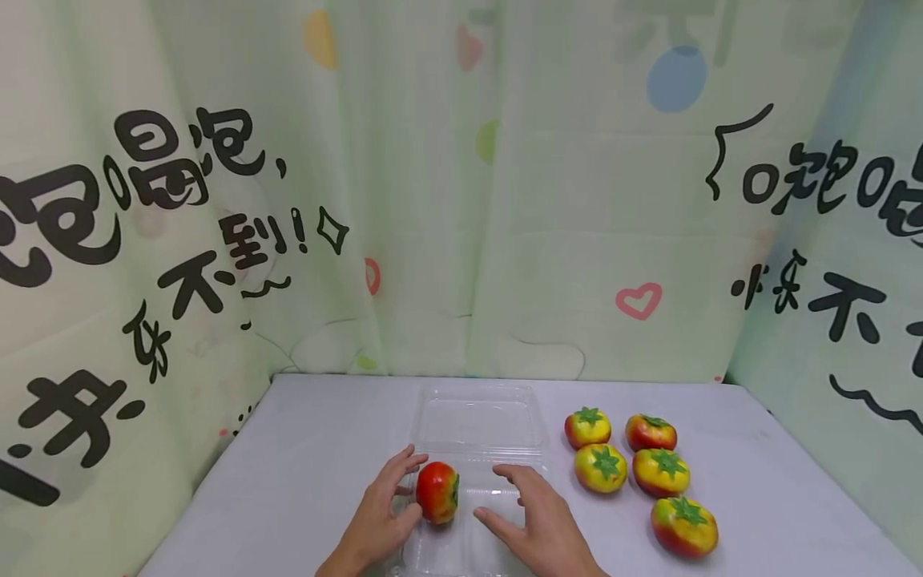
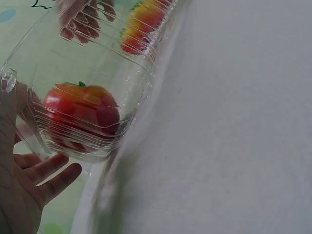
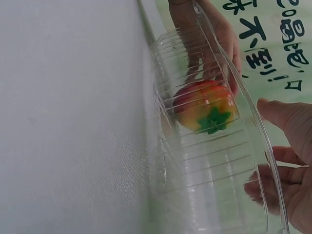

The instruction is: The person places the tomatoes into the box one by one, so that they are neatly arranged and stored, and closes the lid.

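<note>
In ridged, clear plastic container (image 1: 481,481): glossy, rounded red fruit (image 1: 434,493) with green cap (image 3: 214,121), flanked by left hand (image 1: 380,513) and right hand (image 1: 539,517) with fingers spread apart.

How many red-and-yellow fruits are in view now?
6: one fruit in the clear container beside the left hand; on the table to the right, two fruits at the back, two in the middle, one nearest. None seems hidden.
</note>
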A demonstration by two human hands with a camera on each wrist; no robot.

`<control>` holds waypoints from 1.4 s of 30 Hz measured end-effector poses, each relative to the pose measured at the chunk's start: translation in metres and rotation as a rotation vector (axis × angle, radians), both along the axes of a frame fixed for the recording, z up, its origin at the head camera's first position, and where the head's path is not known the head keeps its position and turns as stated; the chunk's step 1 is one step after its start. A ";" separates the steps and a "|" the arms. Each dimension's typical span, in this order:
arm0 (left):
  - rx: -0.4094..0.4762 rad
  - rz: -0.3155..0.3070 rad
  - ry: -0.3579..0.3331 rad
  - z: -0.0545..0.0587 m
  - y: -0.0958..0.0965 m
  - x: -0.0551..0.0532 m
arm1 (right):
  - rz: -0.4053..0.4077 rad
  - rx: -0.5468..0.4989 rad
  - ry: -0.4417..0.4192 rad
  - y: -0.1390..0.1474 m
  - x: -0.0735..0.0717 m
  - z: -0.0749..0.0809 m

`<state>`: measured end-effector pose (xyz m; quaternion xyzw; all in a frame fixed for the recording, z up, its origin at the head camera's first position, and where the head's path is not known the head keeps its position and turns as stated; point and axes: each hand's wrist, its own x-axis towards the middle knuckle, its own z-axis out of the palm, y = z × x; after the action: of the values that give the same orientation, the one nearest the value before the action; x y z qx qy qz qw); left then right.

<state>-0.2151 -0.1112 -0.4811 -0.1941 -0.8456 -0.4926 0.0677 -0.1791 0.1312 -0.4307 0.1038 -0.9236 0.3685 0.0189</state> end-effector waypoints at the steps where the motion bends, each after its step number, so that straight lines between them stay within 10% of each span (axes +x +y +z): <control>1: -0.001 0.002 0.004 0.000 0.001 -0.001 | -0.010 0.000 -0.004 0.002 0.000 0.000; 42: 0.045 0.014 0.025 -0.005 0.001 -0.009 | -0.320 0.157 -0.026 0.085 0.022 -0.008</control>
<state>-0.2240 -0.1100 -0.4861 -0.1927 -0.8348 -0.5085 0.0860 -0.1571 0.2160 -0.4385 -0.0481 -0.9545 0.2888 0.0570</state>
